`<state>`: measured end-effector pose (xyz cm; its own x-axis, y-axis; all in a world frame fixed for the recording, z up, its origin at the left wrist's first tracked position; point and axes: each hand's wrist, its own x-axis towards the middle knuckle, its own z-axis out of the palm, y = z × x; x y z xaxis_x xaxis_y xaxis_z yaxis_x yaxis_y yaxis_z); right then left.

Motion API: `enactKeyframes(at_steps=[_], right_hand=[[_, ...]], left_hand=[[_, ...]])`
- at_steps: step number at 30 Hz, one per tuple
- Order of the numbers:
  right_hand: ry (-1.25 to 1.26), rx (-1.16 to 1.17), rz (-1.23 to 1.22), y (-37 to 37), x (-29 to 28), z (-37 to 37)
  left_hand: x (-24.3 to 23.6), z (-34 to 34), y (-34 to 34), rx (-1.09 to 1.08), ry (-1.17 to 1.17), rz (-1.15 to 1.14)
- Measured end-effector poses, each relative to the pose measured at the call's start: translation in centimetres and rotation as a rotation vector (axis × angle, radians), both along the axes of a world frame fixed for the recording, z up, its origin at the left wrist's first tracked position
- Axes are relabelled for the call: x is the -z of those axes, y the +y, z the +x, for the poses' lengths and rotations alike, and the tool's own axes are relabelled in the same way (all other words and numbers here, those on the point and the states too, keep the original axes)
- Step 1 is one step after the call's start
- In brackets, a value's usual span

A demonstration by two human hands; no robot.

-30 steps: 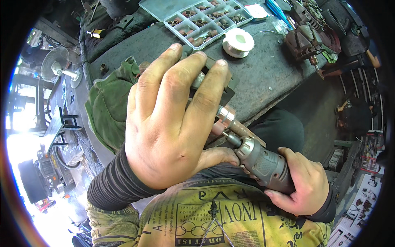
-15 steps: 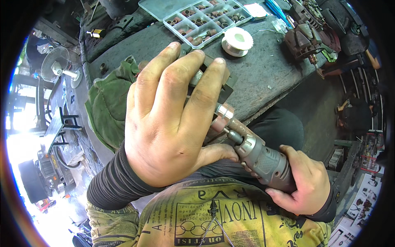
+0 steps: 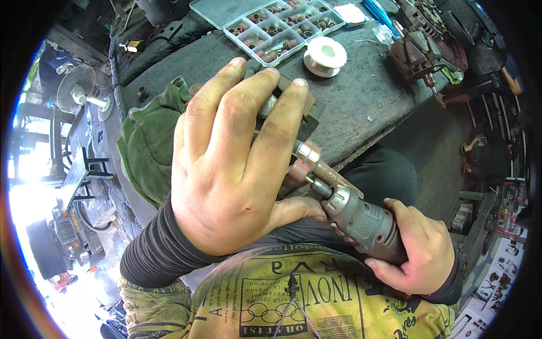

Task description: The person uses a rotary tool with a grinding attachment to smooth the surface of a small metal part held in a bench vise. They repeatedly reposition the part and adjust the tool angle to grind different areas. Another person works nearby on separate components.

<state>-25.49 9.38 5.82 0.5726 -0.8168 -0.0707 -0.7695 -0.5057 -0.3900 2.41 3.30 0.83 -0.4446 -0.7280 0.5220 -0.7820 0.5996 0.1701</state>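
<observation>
Right hand point(image 3: 420, 257): nearest me on the right, my fingers are wrapped tight around the ribbed grey body of the rotary tool point(image 3: 361, 220).
Rotary tool: a metal cylinder with a knurled grip and a shiny collet; its small drum tip point(image 3: 299, 169) points up and left to the workpiece, touching it as far as I can tell.
Left hand point(image 3: 237, 164): grimy and broad, lying palm down with the fingers curled over the dark part point(image 3: 307, 116), clamping it against the near edge of the bench point(image 3: 367, 107).
Dark part: flat, angular, matt black metal, mostly hidden under my fingers.
Green cloth point(image 3: 149, 141): rumpled, to the left of my hand on the bench.
Solder spool point(image 3: 324, 55): a white round reel, farther off.
Parts box point(image 3: 279, 22): clear plastic with compartments of small brown cylinders, at the far edge.
Change: the tool has turned a little steeper than half a second ago; my left hand keeps its grip.
</observation>
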Motion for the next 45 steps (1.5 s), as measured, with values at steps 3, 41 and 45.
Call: enactKeyframes(at_steps=[3,41,45], right_hand=[[0.010,-0.007,0.030,-0.03,0.08,0.08],[-0.020,-0.013,0.002,-0.34,-0.08,-0.11],[-0.005,-0.015,0.044,-0.31,-0.19,-0.05]], left_hand=[[0.05,-0.03,-0.02,-0.004,-0.008,-0.009],[0.13,-0.07,-0.09,0.000,0.003,-0.017],[0.02,-0.15,0.01,-0.013,-0.005,-0.009]])
